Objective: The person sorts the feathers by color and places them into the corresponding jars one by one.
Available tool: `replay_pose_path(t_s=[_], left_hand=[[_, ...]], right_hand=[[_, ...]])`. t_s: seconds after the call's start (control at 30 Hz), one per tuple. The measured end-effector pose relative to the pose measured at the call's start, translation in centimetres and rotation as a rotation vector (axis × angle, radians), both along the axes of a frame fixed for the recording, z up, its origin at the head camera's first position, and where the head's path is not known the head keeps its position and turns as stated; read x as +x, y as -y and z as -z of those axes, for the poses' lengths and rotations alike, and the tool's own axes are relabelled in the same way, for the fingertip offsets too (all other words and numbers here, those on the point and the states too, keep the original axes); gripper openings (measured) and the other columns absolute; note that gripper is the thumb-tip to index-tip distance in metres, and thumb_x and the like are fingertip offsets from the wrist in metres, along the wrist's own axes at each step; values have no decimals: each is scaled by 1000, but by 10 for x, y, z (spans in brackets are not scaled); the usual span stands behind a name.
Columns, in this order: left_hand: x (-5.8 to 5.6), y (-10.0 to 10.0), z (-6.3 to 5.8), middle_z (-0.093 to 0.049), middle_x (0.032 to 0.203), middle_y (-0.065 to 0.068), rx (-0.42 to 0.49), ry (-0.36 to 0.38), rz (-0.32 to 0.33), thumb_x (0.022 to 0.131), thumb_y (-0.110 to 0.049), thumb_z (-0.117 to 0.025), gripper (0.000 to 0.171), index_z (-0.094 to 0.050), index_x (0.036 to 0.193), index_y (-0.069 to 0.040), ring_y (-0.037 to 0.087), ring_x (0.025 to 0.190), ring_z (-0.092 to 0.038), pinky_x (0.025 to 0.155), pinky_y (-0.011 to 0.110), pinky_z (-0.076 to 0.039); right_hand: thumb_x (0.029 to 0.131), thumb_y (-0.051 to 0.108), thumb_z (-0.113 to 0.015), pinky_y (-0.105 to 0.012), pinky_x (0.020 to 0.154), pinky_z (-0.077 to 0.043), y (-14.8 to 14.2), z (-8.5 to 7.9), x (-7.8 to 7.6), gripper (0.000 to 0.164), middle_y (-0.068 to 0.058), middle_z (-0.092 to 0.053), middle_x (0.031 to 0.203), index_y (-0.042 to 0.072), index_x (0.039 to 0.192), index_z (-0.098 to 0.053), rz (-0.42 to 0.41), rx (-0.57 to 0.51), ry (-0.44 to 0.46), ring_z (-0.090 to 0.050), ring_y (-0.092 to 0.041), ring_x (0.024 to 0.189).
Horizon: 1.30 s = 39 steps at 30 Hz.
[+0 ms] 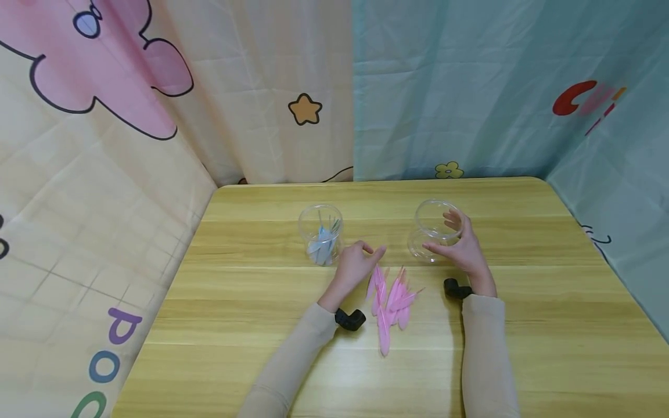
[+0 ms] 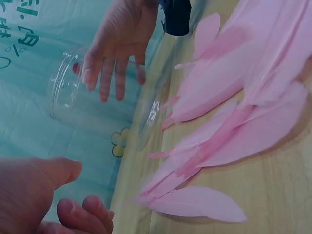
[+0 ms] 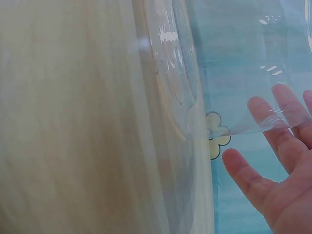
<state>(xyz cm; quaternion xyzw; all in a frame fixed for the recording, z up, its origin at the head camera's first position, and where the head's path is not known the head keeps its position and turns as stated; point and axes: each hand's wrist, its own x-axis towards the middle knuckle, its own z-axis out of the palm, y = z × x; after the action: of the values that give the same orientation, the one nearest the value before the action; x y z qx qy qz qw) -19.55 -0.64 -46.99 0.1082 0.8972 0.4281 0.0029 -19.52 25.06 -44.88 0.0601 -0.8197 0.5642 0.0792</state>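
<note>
A clear plastic jar (image 1: pixel 424 244) stands upright at the back right of the table. My right hand (image 1: pixel 467 247) is at its right side, with fingers spread and nearly straight; some fingers show through the wall in the right wrist view. Several pink feathers (image 1: pixel 384 334) lie in a loose pile between my arms. Just beyond their far left end is my left hand (image 1: pixel 355 264), thumb stretched out and fingers loosely bent. The left wrist view shows nothing between that thumb and the fingertips (image 2: pixel 92 204).
A second clear jar (image 1: pixel 303 226) stands left of my left hand, with several light blue feathers (image 1: pixel 321 249) inside. The wooden table (image 1: pixel 235 325) reaches back to printed curtains (image 1: pixel 418 104). Black cameras (image 1: pixel 351 320) are strapped to both wrists.
</note>
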Motion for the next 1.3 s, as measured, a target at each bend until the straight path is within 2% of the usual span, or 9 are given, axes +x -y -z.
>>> replay_pose_path(t_s=[0.23, 0.33, 0.4, 0.57, 0.67, 0.73, 0.97, 1.17, 1.3], left_hand=[[-6, 0, 7, -59, 66, 0, -87, 38, -14, 91, -41, -62, 37, -65, 84, -5, 11, 55, -50, 52, 24, -42], [-8, 0, 9, -59, 62, -2, -99, 56, -6, 90, -38, -64, 33, -68, 73, -9, 11, 54, -52, 52, 24, -42], [-9, 0, 11, -58, 57, -4, -97, 65, 3, 90, -35, -65, 33, -69, 69, -10, 10, 51, -50, 50, 24, -41], [-11, 0, 17, -61, 63, -3, -87, 36, -6, 89, -29, -66, 28, -70, 70, -8, 9, 54, -50, 52, 23, -41], [-11, -1, 19, -63, 67, -1, -68, 27, -17, 88, -26, -67, 25, -70, 72, -7, 10, 56, -51, 53, 23, -42], [-10, -1, 18, -63, 68, -1, -50, 34, -19, 88, -25, -67, 24, -71, 74, -6, 10, 56, -51, 53, 23, -42], [-5, 1, 3, -57, 58, -4, -18, -12, 9, 89, -27, -66, 24, -71, 79, -6, 6, 46, -45, 45, 21, -38], [3, 0, -21, -46, 50, -7, -42, -132, 45, 90, -27, -65, 22, -70, 83, -7, 3, 42, -37, 40, 20, -30], [6, -1, -35, -42, 48, -7, -2, -206, 54, 91, -26, -65, 21, -69, 85, -7, 3, 40, -33, 38, 19, -26]], right_hand=[[68, 17, -87, -63, 101, -24, -10, 24, -14, 107, -16, -32, 145, 10, 149, -17, 20, 23, 11, -30, -37, 132], [68, 20, -88, -64, 101, -23, -10, 25, -14, 107, -15, -32, 145, 11, 149, -17, 25, 27, 16, -30, -36, 132], [69, 18, -87, -65, 100, -23, -5, 16, -8, 105, -18, -31, 145, 8, 148, -17, 20, 27, 18, -29, -38, 132], [71, 14, -85, -67, 99, -22, -1, 7, -3, 104, -22, -29, 146, 6, 148, -16, 11, 26, 24, -28, -42, 132], [69, 18, -87, -65, 100, -22, -7, 20, -9, 106, -16, -31, 146, 13, 149, -17, 27, 31, 26, -29, -37, 133], [69, 20, -87, -65, 100, -22, -8, 22, -10, 107, -16, -31, 146, 13, 149, -17, 31, 35, 23, -29, -37, 132], [69, 17, -87, -65, 101, -22, -8, 20, -9, 106, -16, -31, 147, 11, 149, -17, 25, 28, 14, -29, -37, 133], [71, 10, -85, -66, 100, -20, 1, 0, 1, 101, -22, -30, 145, 3, 147, -17, 20, 20, 18, -28, -42, 132], [72, 9, -84, -67, 100, -20, 4, -6, 5, 100, -26, -30, 144, 0, 146, -17, 17, 23, 8, -27, -44, 131]])
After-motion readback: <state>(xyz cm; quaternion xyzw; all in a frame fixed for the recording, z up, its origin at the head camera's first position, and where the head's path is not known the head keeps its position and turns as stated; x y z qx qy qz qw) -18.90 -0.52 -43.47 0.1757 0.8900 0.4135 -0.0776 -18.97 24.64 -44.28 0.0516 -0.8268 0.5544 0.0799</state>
